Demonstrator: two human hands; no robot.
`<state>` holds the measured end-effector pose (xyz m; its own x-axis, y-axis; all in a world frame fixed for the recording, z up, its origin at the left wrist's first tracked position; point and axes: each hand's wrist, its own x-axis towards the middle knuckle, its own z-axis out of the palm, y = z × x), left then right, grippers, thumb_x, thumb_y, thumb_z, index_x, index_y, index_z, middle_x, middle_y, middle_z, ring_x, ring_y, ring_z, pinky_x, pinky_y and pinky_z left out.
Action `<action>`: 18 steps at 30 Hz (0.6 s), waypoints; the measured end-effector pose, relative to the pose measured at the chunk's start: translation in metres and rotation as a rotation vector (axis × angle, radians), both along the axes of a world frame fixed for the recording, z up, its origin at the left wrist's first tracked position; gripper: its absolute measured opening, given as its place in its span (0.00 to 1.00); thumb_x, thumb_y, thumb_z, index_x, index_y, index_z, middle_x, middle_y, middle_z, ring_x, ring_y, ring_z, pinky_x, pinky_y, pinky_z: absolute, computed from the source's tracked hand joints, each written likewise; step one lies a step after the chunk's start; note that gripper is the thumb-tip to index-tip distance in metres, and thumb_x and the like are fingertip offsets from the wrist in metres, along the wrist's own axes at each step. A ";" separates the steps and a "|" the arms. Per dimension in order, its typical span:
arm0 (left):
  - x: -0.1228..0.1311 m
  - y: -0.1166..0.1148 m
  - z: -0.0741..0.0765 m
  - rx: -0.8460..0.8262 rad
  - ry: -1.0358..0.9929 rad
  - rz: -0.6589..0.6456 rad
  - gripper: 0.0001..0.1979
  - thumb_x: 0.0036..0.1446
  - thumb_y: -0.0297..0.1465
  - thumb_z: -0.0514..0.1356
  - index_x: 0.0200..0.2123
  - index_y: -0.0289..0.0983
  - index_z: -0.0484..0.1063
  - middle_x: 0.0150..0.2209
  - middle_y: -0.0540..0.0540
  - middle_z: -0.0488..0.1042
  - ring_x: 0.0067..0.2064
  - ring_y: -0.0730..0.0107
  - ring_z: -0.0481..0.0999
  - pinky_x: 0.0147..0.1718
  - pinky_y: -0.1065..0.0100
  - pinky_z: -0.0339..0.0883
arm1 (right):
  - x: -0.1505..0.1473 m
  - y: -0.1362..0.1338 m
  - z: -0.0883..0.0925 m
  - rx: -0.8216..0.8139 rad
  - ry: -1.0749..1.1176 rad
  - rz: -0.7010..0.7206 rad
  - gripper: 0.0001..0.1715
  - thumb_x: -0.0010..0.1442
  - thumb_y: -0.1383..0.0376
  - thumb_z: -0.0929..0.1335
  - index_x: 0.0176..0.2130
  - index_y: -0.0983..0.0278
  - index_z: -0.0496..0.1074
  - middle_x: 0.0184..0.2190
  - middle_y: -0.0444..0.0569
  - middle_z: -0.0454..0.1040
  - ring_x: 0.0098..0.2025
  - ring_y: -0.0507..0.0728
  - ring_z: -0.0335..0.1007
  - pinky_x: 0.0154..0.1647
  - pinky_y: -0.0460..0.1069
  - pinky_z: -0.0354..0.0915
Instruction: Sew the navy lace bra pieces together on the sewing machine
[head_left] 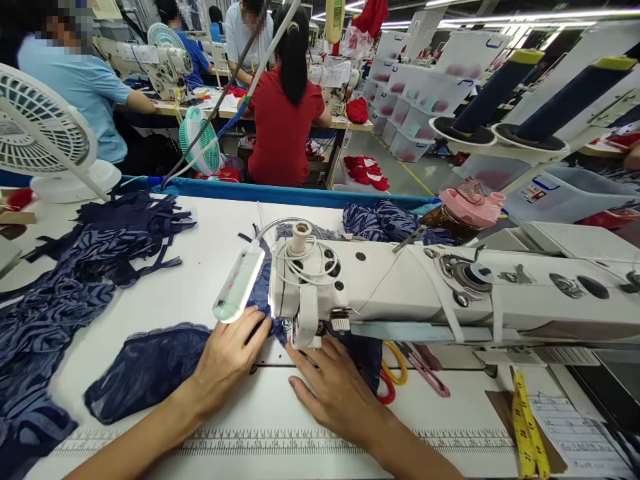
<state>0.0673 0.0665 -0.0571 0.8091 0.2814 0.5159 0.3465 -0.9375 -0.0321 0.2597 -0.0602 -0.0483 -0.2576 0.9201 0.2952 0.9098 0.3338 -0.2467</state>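
Observation:
A white sewing machine (300, 293) stands over navy lace fabric (150, 363), which spreads left from the needle area. My left hand (231, 353) is closed on the fabric just left of the presser foot, its thumb mostly hidden. Right of the needle, my right hand (335, 387) lies flat with the thumb apart, fingertips partly hidden under the machine head. Dark navy cloth (367, 357) shows beyond it, under the machine arm. A lamp with a pale cover (240, 283) hangs above my left fingers.
Navy patterned pieces (75, 287) are heaped at left; more bundles (385, 220) lie behind the machine. Scissors with red and yellow handles (395, 365) and pink snips (430, 373) lie at right, near a yellow tape measure (525, 427). A white fan (55, 133) stands back left. Co-workers sit beyond.

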 end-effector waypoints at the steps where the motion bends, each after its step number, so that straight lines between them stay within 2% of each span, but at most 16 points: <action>1: -0.002 0.000 0.002 -0.006 -0.014 -0.023 0.16 0.63 0.18 0.47 0.46 0.34 0.70 0.41 0.42 0.76 0.46 0.60 0.74 0.52 0.53 0.64 | 0.000 -0.001 0.000 -0.016 0.006 0.012 0.23 0.67 0.64 0.63 0.59 0.67 0.64 0.45 0.54 0.75 0.48 0.61 0.69 0.55 0.58 0.62; 5: 0.000 0.002 0.003 -0.044 -0.011 -0.133 0.13 0.63 0.17 0.48 0.41 0.34 0.70 0.32 0.47 0.75 0.35 0.68 0.74 0.50 0.56 0.64 | -0.004 -0.001 -0.001 -0.058 0.018 0.063 0.19 0.67 0.63 0.64 0.55 0.66 0.68 0.50 0.55 0.73 0.49 0.61 0.68 0.55 0.59 0.62; 8: 0.002 0.005 0.001 -0.053 -0.020 -0.125 0.12 0.64 0.18 0.48 0.41 0.34 0.70 0.27 0.49 0.73 0.31 0.69 0.72 0.44 0.60 0.65 | -0.005 -0.003 -0.002 -0.056 0.009 0.041 0.23 0.66 0.61 0.65 0.58 0.67 0.66 0.50 0.56 0.72 0.49 0.63 0.67 0.54 0.59 0.64; 10: 0.001 0.005 -0.001 -0.072 -0.010 -0.117 0.14 0.63 0.17 0.48 0.44 0.35 0.70 0.28 0.49 0.73 0.31 0.68 0.73 0.43 0.59 0.64 | -0.003 -0.003 -0.003 -0.061 -0.006 0.013 0.26 0.66 0.61 0.66 0.60 0.68 0.64 0.46 0.57 0.72 0.48 0.63 0.67 0.51 0.59 0.66; 13: -0.003 0.004 -0.002 -0.070 -0.021 -0.116 0.16 0.61 0.17 0.50 0.47 0.35 0.70 0.31 0.48 0.75 0.33 0.67 0.74 0.45 0.57 0.62 | -0.003 -0.002 -0.005 -0.056 -0.014 -0.048 0.23 0.66 0.63 0.65 0.58 0.68 0.66 0.42 0.56 0.72 0.48 0.63 0.67 0.51 0.59 0.66; 16: -0.005 0.000 -0.002 -0.104 -0.063 -0.082 0.15 0.62 0.18 0.50 0.46 0.36 0.71 0.34 0.45 0.76 0.36 0.66 0.73 0.46 0.56 0.62 | -0.005 -0.001 -0.005 -0.039 0.015 -0.094 0.21 0.66 0.62 0.65 0.56 0.67 0.68 0.42 0.56 0.72 0.50 0.65 0.66 0.52 0.61 0.65; 18: -0.003 -0.002 -0.002 -0.148 -0.096 -0.072 0.14 0.62 0.19 0.51 0.45 0.36 0.71 0.38 0.43 0.76 0.40 0.64 0.73 0.48 0.55 0.62 | -0.008 -0.002 -0.003 -0.054 0.046 -0.069 0.21 0.66 0.61 0.65 0.56 0.67 0.68 0.44 0.56 0.72 0.50 0.64 0.65 0.54 0.61 0.63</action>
<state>0.0639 0.0641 -0.0588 0.7787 0.3036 0.5490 0.2736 -0.9519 0.1382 0.2521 -0.0617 -0.0511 -0.1800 0.9502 0.2542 0.9177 0.2553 -0.3046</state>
